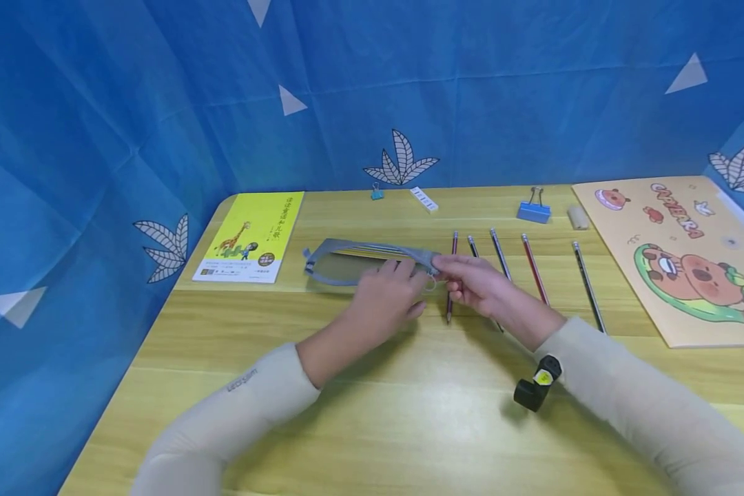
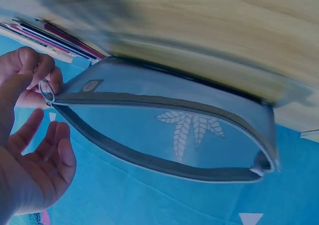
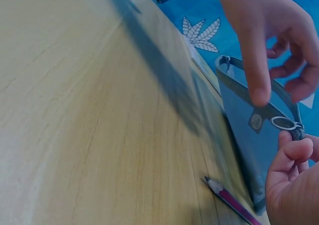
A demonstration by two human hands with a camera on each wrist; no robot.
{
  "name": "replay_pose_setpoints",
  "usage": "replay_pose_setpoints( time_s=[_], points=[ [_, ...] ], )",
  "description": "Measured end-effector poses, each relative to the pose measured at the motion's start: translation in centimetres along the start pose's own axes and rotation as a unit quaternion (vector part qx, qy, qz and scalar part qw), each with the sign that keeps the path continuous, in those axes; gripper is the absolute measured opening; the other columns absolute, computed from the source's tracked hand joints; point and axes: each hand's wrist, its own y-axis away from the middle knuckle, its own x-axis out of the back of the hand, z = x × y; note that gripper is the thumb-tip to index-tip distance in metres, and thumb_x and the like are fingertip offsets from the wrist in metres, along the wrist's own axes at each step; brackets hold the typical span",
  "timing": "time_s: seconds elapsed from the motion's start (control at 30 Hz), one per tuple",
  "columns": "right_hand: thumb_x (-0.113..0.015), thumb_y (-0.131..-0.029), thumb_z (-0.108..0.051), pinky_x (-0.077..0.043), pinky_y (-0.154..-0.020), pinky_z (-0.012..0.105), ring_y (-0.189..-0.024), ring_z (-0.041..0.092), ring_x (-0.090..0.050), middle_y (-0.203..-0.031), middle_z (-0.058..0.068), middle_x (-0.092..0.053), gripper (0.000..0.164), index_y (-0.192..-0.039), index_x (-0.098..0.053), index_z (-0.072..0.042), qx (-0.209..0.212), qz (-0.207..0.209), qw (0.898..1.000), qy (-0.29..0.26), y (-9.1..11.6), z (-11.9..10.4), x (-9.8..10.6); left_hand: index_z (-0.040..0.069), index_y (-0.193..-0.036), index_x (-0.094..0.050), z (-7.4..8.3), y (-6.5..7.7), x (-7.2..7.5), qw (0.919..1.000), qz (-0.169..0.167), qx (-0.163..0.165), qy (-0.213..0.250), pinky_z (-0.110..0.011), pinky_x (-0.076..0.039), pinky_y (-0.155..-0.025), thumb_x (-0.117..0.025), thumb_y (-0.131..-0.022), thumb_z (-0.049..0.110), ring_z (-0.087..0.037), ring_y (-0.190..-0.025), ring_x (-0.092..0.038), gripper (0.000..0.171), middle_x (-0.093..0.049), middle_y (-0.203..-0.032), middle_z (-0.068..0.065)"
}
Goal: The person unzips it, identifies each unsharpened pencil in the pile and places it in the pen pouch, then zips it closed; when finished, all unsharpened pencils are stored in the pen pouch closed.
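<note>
A translucent pencil case [image 1: 341, 269] with a grey zipper stands on the table, its zipper undone so the mouth gapes wide. My right hand [image 1: 474, 279] pinches the case's right end, close by the round zipper pull [image 3: 284, 123]. Over the mouth near that end is my left hand [image 1: 390, 293], fingers loosely bent and holding nothing. In the left wrist view, the left hand [image 2: 45, 170] shows beside the zipper end, where the right hand [image 2: 37, 78] keeps its grip. A dark red pencil [image 1: 450, 303] lies just beneath the right hand.
Several more pencils [image 1: 536, 269] lie to the right. Farther back are a blue binder clip [image 1: 534, 212], a small teal clip [image 1: 377, 195], a white block [image 1: 424, 199] and an eraser [image 1: 577, 217]. A yellow book [image 1: 254, 234] lies left, a capybara pad [image 1: 638, 213] right.
</note>
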Motion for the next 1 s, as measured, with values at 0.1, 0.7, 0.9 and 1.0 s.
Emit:
replay_pose_setpoints(
  time_s=[0.1,0.7,0.9,1.0],
  points=[
    [-0.054,-0.085,-0.019,-0.035,-0.042,0.012,-0.046,0.003,-0.042,-0.071,-0.001,-0.056,0.022,-0.103,-0.05,-0.008,0.001,-0.004,1.0,-0.006,0.0,0.2,0.1,0.015,-0.093,-0.052,0.4,-0.5,-0.3,1.0,0.004,0.001,-0.008,-0.022,-0.032,-0.04,-0.064,-0.071,0.044,-0.015,-0.059,-0.047,0.038,-0.052,-0.084,-0.003],
    [-0.054,-0.085,-0.016,-0.035,-0.04,0.013,-0.044,0.003,-0.041,-0.071,0.002,-0.059,0.025,-0.105,-0.047,-0.005,0.007,0.001,1.0,-0.019,-0.1,0.3,0.4,0.011,-0.075,-0.061,0.5,-0.8,-1.7,0.9963,0.083,0.019,-0.012,-0.019,-0.031,-0.037,-0.052,-0.079,0.018,-0.012,-0.052,-0.046,0.012,-0.054,-0.071,-0.001],
    [-0.052,-0.086,-0.015,-0.034,-0.04,0.013,-0.045,0.004,-0.041,-0.071,0.003,-0.06,0.025,-0.107,-0.044,-0.004,0.008,-0.012,1.0,-0.013,-0.2,0.4,0.6,0.013,-0.068,-0.059,0.1,-0.6,-1.7,0.9978,0.064,0.009,-0.013,-0.019,-0.029,-0.036,-0.054,-0.08,0.02,-0.01,-0.047,-0.041,0.015,-0.051,-0.063,0.0],
    [-0.052,-0.086,-0.013,-0.035,-0.04,0.013,-0.045,0.004,-0.042,-0.07,0.003,-0.059,0.023,-0.106,-0.045,-0.003,0.009,-0.018,1.0,-0.014,-0.3,0.6,0.8,0.013,-0.072,-0.06,0.0,-0.7,-1.5,0.9992,0.027,0.028,0.014,-0.018,-0.03,-0.037,-0.053,-0.083,0.028,-0.009,-0.047,-0.04,0.02,-0.052,-0.063,0.001]
  ],
)
